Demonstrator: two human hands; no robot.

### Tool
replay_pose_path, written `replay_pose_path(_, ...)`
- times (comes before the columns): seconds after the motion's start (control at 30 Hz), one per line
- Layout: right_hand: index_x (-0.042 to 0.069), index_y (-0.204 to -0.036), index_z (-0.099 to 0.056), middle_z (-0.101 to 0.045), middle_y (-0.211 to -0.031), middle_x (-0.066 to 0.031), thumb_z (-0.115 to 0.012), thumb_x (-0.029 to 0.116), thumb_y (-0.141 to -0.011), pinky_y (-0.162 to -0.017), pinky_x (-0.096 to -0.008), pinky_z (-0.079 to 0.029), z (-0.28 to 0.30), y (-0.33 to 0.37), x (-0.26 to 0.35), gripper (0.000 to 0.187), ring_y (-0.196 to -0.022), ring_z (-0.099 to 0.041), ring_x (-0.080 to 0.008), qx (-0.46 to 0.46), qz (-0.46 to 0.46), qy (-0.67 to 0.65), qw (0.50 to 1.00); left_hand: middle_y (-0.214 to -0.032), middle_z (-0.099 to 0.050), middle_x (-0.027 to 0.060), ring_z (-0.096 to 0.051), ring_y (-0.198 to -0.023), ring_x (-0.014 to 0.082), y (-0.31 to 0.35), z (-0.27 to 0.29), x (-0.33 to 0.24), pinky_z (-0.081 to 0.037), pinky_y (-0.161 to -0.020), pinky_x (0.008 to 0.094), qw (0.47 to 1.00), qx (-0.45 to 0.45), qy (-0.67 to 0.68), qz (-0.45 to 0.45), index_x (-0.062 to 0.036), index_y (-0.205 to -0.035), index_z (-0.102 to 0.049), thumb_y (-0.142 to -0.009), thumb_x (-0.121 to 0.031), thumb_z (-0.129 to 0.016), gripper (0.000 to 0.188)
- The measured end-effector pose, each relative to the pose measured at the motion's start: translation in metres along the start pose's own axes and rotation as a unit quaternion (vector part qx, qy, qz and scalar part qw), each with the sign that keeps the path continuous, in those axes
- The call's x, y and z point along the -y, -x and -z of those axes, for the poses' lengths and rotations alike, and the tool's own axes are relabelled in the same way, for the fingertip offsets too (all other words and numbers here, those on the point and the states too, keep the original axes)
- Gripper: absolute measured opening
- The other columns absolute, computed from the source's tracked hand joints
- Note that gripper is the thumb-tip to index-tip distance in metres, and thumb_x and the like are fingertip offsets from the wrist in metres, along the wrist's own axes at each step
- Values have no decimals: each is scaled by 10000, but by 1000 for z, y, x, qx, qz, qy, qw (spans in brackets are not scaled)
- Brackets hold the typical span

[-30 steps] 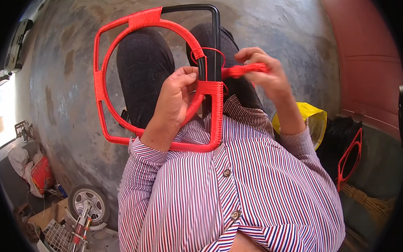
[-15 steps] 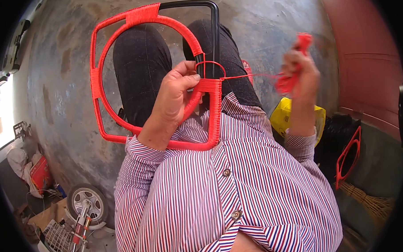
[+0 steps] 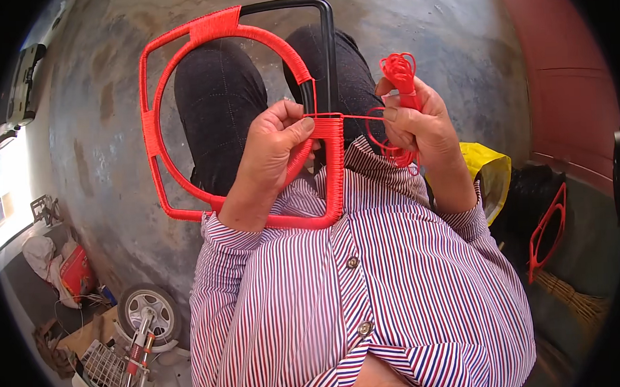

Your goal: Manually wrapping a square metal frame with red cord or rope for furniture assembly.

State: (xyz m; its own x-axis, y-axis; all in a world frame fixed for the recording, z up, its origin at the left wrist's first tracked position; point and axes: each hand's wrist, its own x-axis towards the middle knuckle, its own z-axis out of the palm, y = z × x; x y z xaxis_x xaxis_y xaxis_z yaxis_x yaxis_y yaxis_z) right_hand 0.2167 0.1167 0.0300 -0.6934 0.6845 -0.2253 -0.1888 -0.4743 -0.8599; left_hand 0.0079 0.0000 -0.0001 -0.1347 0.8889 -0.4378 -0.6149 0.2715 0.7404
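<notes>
A frame (image 3: pixel 209 30) with a round ring inside a squarish outline rests over my lap. Red cord is wound tightly round most of it; bare black tube (image 3: pixel 330 56) shows at the upper right corner and on a short stretch of the ring. My left hand (image 3: pixel 274 143) grips the frame at the wound band on its right side, thumb on top of the windings. To the right of the frame, my right hand (image 3: pixel 424 125) is closed round a looped bundle of red cord (image 3: pixel 399 71). One strand runs taut between the band and this hand.
Beyond my knees lies a grey floor (image 3: pixel 111 159). A yellow bag (image 3: pixel 490 173) and another red frame (image 3: pixel 547 233) are at the right, near straw bristles (image 3: pixel 566 290). At the lower left are a wheel (image 3: pixel 149 314), a wire basket (image 3: pixel 104 368) and a red bag (image 3: pixel 77 273).
My right hand has come in leftward, from far out on the right to near the frame, with the cord bundle. The loose loop at the band has been drawn flat. My left hand keeps its grip.
</notes>
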Motion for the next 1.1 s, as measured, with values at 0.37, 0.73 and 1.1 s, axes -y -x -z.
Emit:
replay_pose_path(0.37, -54, -1160, -537, -470, -611, 1, -526, 68, -865, -379, -210, -244, 80, 3, 50, 319, -401, -330, -39, -151, 33, 80, 985, -851, -646, 59, -625, -663, 120, -3, 3, -4, -515, -560, 228, 996, 15, 82, 18, -13, -1052, -564, -906, -122, -635, 196)
replay_pose_path(0.73, 20, -1179, -552, -504, -768, 2, -457, 287, -970, -468, -245, -330, 188, 43, 76, 352, -562, -409, -92, -357, 213, -105, 904, -954, -658, 57, -581, -881, 167, -6, 0, -7, -475, -783, 337, 992, -39, 113, 27, -43, -1029, -640, -950, -289, -530, 281)
replay_pose_path(1.1, -9, -1296, -486, -644, -737, -194, -652, 99, -819, -649, -369, -496, -13, -14, -11, 516, -685, -651, -299, 132, -5, 572, 810, -1033, -629, 75, -557, -999, 169, -6, -1, -6, -465, -865, 349, 994, -32, 102, 7, -26, -1072, -602, -978, -215, -476, 246)
